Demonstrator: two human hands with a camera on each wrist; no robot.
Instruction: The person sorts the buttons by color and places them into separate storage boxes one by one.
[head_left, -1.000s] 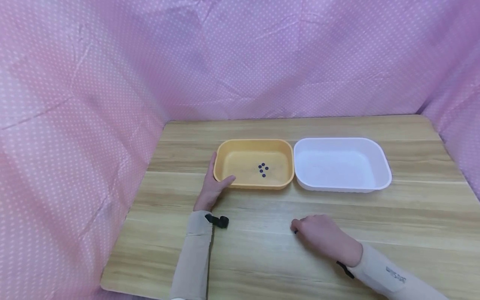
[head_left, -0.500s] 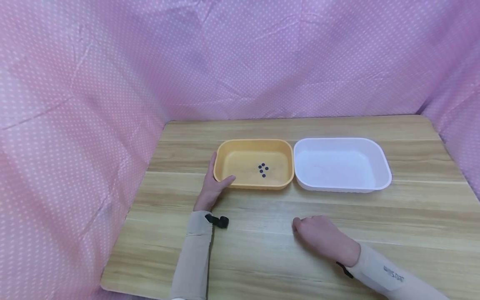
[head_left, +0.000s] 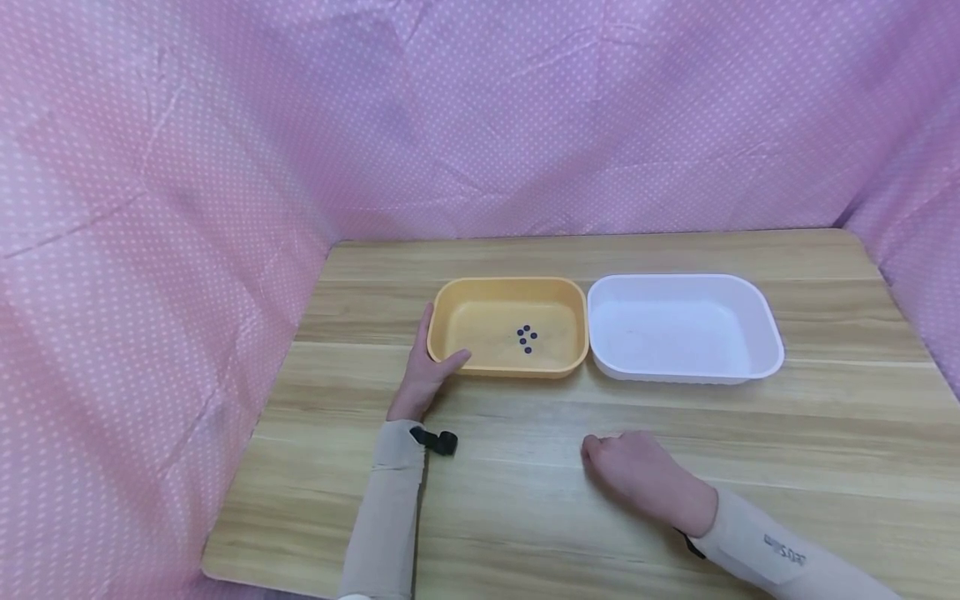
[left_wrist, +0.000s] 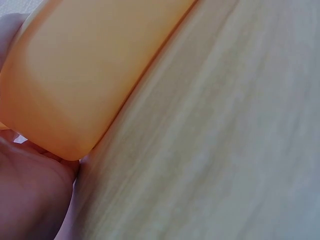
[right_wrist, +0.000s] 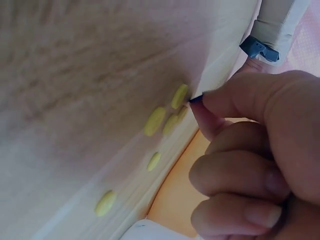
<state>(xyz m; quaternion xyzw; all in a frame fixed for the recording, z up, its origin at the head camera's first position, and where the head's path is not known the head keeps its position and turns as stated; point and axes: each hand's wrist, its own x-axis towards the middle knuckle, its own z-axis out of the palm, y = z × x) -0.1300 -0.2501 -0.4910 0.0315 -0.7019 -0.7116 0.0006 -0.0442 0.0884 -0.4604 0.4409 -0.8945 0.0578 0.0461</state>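
My left hand [head_left: 423, 375] holds the left front corner of a yellow plastic tray [head_left: 450, 296], thumb at the front rim and fingers along the left side. In the left wrist view, this hand [left_wrist: 32, 187] lies against the tray's outer corner [left_wrist: 75, 100]. Several small dark blue discs [head_left: 522, 341] lie in the tray. Over the table in front, my right hand [head_left: 645, 479] is curled, palm down. The right wrist view shows its thumb and forefinger pinching a small dark piece [right_wrist: 196, 98], mostly covered. Several yellow oval tablets [right_wrist: 155, 121] lie on the table beside the fingertips.
A white plastic tray [head_left: 682, 325] stands right against the yellow one's right side. Both rest on a wood-grain table [head_left: 510, 492]. Pink dotted cloth [head_left: 480, 125] hangs behind and at the sides of the table.
The right hand has shifted only slightly. The dark piece seen at its fingertips a second ago is hidden in the head view now. Left hand and trays stay put.
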